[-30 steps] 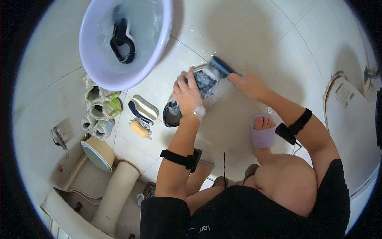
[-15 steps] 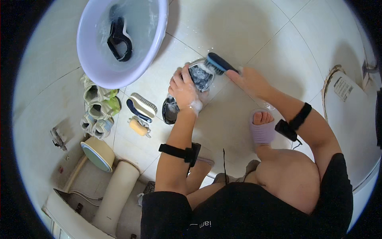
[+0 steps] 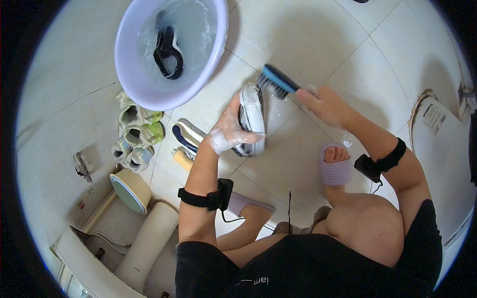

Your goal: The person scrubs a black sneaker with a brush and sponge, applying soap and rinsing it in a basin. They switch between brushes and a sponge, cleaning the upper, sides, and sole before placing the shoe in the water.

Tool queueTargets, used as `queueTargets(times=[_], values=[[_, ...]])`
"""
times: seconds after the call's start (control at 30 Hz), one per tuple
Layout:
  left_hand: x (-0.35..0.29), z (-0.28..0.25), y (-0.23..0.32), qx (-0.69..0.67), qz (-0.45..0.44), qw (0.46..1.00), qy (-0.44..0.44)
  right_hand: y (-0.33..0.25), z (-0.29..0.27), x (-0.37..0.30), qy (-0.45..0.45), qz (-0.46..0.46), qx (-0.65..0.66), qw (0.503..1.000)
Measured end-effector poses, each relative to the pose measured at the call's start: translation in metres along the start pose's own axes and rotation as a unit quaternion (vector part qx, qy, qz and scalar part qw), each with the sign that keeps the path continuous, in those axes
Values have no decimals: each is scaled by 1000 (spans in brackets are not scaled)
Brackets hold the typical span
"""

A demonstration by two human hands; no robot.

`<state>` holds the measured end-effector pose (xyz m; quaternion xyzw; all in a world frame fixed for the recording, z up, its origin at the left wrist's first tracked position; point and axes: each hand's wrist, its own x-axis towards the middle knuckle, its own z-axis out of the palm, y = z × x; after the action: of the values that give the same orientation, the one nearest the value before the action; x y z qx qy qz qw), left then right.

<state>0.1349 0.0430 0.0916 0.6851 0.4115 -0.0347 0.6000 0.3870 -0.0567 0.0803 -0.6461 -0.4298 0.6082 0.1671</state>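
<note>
My left hand (image 3: 231, 128), wet with suds, is closed around a black shoe with a white sole (image 3: 254, 114). The shoe is turned on its side above the tiles, its foamy white sole edge facing right. My right hand (image 3: 324, 105) grips the handle of a blue and black scrubbing brush (image 3: 279, 80). Its bristles point down and left, close by the shoe's far end; whether they touch it I cannot tell. Left of my left wrist, a second brush, white and navy (image 3: 188, 133), lies on the floor beside a yellow bar of soap (image 3: 183, 159), both partly hidden by my arm.
A lilac basin (image 3: 123, 74) of cloudy water stands at far left, a black and white object (image 3: 168, 54) in it. Several pale shoes (image 3: 136, 135) line the wall below. Nearer are a small cream tub (image 3: 133, 191) and a thick white pipe (image 3: 149, 243).
My left hand has turned the shoe from its foamy dark upper to its white sole edge. The brush has come off the shoe's upper and shifted slightly right. The whole view has shifted a little.
</note>
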Motion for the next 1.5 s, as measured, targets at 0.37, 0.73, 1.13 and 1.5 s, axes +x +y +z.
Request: queueTargets(times=[0.37,0.73,1.13,1.5], values=[[17,38,-3,-212,12,977,26,-30,0,-7,38,-82,-147,985],[36,46,5,-45,-90,992,78,-6,-22,10,24,-27,-141,989],[13,116,21,184,-167,927,281,-20,-30,22,-16,-135,-251,959],[20,119,-6,141,-97,946,274,-1,-41,26,-6,-9,-250,968]])
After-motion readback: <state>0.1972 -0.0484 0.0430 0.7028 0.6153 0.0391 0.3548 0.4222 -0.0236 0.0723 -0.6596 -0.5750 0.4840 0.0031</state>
